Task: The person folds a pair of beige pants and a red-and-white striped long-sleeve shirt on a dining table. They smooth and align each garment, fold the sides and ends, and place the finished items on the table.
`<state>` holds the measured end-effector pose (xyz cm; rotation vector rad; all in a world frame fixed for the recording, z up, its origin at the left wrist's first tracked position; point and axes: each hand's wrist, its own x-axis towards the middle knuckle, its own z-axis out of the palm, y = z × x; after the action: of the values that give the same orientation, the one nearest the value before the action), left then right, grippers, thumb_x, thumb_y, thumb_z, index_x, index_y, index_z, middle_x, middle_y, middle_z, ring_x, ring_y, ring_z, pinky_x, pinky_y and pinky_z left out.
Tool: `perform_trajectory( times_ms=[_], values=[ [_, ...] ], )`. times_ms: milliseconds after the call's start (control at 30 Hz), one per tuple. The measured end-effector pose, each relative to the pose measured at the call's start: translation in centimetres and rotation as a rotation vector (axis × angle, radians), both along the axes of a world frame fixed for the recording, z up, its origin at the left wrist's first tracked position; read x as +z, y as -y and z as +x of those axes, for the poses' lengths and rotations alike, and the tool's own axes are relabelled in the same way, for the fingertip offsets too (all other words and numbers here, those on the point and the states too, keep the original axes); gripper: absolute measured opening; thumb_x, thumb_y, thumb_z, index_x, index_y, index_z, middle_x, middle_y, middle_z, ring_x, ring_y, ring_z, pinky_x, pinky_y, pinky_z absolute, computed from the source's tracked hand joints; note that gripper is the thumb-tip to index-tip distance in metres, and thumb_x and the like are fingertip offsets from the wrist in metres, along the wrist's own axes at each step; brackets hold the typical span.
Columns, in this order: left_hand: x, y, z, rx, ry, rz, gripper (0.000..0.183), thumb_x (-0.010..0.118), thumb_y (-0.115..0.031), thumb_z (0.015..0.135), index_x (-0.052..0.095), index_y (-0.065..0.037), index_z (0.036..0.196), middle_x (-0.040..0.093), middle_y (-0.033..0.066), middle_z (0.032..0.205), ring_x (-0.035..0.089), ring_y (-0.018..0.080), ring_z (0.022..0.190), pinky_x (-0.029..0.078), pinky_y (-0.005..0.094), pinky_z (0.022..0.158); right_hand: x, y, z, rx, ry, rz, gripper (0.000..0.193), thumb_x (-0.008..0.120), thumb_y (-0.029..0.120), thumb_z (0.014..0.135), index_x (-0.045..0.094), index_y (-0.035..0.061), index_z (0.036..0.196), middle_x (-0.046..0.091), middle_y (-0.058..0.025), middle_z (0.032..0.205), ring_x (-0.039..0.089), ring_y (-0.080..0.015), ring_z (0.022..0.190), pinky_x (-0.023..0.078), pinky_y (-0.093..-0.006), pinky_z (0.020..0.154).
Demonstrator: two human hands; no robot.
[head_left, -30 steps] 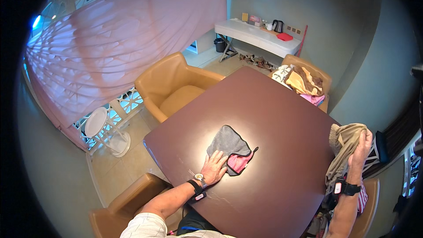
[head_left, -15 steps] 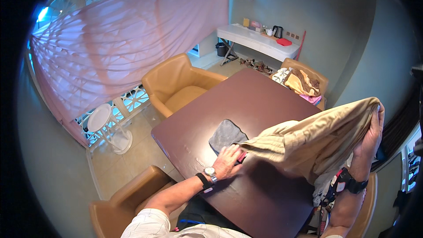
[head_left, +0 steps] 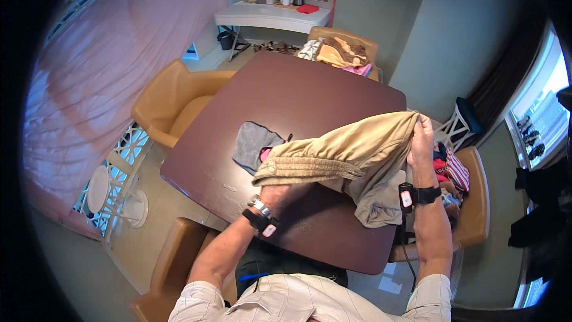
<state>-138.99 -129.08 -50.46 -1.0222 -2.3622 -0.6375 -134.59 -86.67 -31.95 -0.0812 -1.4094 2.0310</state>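
Observation:
A khaki garment (head_left: 357, 143) is stretched above the brown table (head_left: 280, 92), with a stitched, buttoned band at its left end. Its raised right corner is pinched in my right hand (head_left: 422, 140). My left hand (head_left: 275, 193) is under the banded end, its fingers hidden by the fabric. The garment's lower right part hangs down beside my right wrist. A folded grey cloth (head_left: 253, 143) lies on the table just beyond my left hand. Something small and pink (head_left: 264, 154) shows between the cloth and the garment.
Tan armchairs (head_left: 173, 104) stand around the table. Clothes are heaped on the far chair (head_left: 342, 53) and the right chair (head_left: 456, 170). A white side table (head_left: 98, 189) stands left, and a white desk (head_left: 271, 18) with a kettle stands against the far wall.
The view has swung right. The garment's banded end now covers my left hand, which was visible beside the grey cloth before. My right hand still holds the garment's raised corner.

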Motion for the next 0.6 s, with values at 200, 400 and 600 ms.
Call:
perform_trajectory(
  times_ms=[200,400,600],
  values=[
    [10.1,2.7,1.1,-0.404,0.609,0.505,0.046,0.083,-0.014,0.100,0.069,-0.005,0.142,0.073,0.0088,0.138,0.069,0.0229,0.125,0.056,0.0428,0.110,0.9,0.5,3.7,-0.080,-0.006,0.025,0.013,0.057,0.013,0.117,0.061,0.0048,0.127,0.073,-0.0084,0.117,0.073,-0.0153,0.102,0.063,-0.0346,0.092],
    [19.2,1.5,4.1,-0.687,1.259,0.801,0.058,0.075,-0.023,0.106,0.056,-0.003,0.157,0.071,0.0095,0.140,0.071,0.0231,0.127,0.066,0.0479,0.101,3.9,2.5,6.2,0.043,-0.174,0.114,0.016,0.057,0.016,0.120,0.064,0.0042,0.128,0.074,-0.0042,0.116,0.071,-0.0111,0.101,0.062,-0.0312,0.094],
    [20.8,0.8,5.1,-0.591,1.273,1.092,0.044,0.065,-0.017,0.113,0.055,-0.007,0.155,0.065,0.0130,0.153,0.066,0.0286,0.139,0.059,0.0548,0.113,6.5,6.6,13.8,0.316,-0.025,0.240,0.019,0.057,0.021,0.120,0.066,0.0053,0.128,0.074,-0.0002,0.114,0.068,-0.0059,0.104,0.057,-0.0253,0.094]
  ],
)
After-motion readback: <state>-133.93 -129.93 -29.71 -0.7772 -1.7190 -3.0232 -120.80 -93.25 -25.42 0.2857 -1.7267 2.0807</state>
